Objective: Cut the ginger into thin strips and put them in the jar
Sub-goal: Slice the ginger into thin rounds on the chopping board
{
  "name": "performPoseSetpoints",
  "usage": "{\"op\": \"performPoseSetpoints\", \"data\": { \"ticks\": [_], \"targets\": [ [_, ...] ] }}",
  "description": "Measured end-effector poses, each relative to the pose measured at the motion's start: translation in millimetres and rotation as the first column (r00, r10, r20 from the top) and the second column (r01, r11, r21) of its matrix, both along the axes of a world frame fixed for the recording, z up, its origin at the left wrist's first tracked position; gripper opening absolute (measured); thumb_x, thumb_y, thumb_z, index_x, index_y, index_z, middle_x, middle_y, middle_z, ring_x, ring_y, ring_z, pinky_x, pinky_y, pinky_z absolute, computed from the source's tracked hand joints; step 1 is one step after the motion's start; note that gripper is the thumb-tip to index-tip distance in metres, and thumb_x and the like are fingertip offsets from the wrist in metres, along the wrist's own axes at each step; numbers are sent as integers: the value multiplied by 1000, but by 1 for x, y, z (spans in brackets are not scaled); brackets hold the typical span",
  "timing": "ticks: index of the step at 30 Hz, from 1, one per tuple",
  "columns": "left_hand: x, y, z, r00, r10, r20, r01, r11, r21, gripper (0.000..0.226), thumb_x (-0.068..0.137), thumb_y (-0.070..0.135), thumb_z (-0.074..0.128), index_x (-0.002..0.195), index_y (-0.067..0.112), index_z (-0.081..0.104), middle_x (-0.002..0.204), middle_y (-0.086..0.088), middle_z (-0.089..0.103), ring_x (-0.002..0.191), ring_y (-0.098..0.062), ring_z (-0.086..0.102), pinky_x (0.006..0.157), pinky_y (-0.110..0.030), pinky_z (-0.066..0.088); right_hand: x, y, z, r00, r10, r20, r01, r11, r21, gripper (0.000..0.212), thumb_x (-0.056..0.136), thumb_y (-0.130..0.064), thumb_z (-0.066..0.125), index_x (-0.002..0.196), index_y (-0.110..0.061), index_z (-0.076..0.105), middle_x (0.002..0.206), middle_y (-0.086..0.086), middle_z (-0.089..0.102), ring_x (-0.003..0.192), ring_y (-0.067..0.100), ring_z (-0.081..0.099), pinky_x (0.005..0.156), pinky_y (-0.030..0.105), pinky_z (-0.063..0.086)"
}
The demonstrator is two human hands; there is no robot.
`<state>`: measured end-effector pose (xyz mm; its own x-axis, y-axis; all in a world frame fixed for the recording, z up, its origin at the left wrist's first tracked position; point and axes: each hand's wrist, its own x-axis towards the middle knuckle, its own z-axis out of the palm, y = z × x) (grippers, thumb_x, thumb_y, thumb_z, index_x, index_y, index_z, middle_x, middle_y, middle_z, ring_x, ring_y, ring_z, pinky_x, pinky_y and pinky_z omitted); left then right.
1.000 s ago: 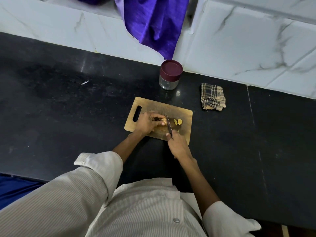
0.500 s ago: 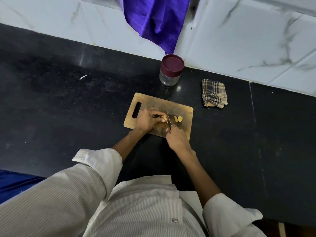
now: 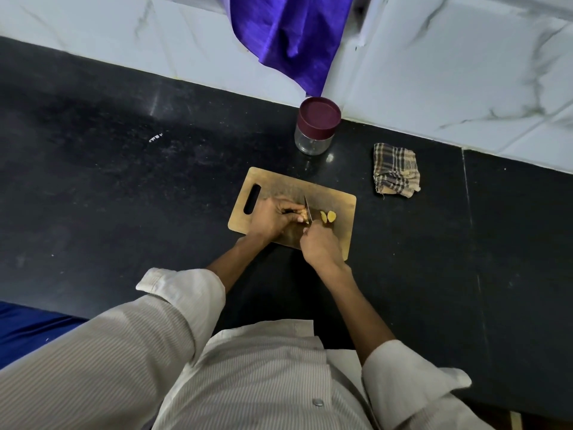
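We are mid-slicing on the board point(image 3: 341, 206); our left hand point(image 3: 273, 217) pinches the ginger point(image 3: 305, 216) at board centre; our right hand point(image 3: 321, 246) grips the knife point(image 3: 307, 207); two slices point(image 3: 328, 216) lie just right; the jar point(image 3: 316, 125), lidded, stands beyond the board; next, we judge, another thin cut.

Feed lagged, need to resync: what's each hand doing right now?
Left hand: fingers curled, holding the ginger on the cutting board.
Right hand: gripping the knife.
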<state>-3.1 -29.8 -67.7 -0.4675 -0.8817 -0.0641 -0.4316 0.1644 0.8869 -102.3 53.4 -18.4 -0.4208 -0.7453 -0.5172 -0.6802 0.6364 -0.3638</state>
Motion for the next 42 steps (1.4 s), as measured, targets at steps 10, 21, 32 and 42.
{"op": "performPoseSetpoints", "data": {
  "ticks": [10, 21, 32, 42],
  "targets": [
    [2, 0, -3, 1000, -23, -19, 24, 998, 53, 28, 76, 10, 77, 104, 8, 73, 102, 10, 64, 78, 6, 57, 57, -3, 43, -2, 34, -10, 986, -96, 134, 92, 995, 33, 32, 105, -27, 37, 128, -7, 47, 119, 17, 59, 108, 35, 59, 91, 50, 50],
    [3, 0, -3, 1000, -14, -16, 14, 999, 36, 27, 76, 8, 77, 103, 11, 74, 99, 11, 64, 81, 5, 58, 58, -2, 43, -23, 41, -9, 936, -248, 250, 264, 964, -34, 31, 105, -38, 38, 123, -17, 51, 109, 12, 61, 97, 34, 64, 67, 44, 58],
    [3, -1, -4, 1000, -6, 21, 5, 999, 34, 26, 77, 14, 77, 103, 15, 74, 107, 6, 67, 80, 2, 58, 56, -9, 45, -6, 29, 0, 965, -85, 247, 104, 993, -64, 28, 106, -36, 37, 118, -13, 49, 100, 15, 62, 67, 24, 60, 37, 26, 42],
    [2, 0, -2, 1000, -12, -20, 13, 999, 43, 26, 77, 9, 76, 103, 8, 74, 106, 1, 67, 74, 2, 58, 50, -7, 44, -4, 25, 4, 982, -52, 182, 63, 996, -58, 28, 107, -35, 36, 117, -14, 49, 103, 13, 60, 88, 32, 67, 51, 35, 54]
  ]
}}
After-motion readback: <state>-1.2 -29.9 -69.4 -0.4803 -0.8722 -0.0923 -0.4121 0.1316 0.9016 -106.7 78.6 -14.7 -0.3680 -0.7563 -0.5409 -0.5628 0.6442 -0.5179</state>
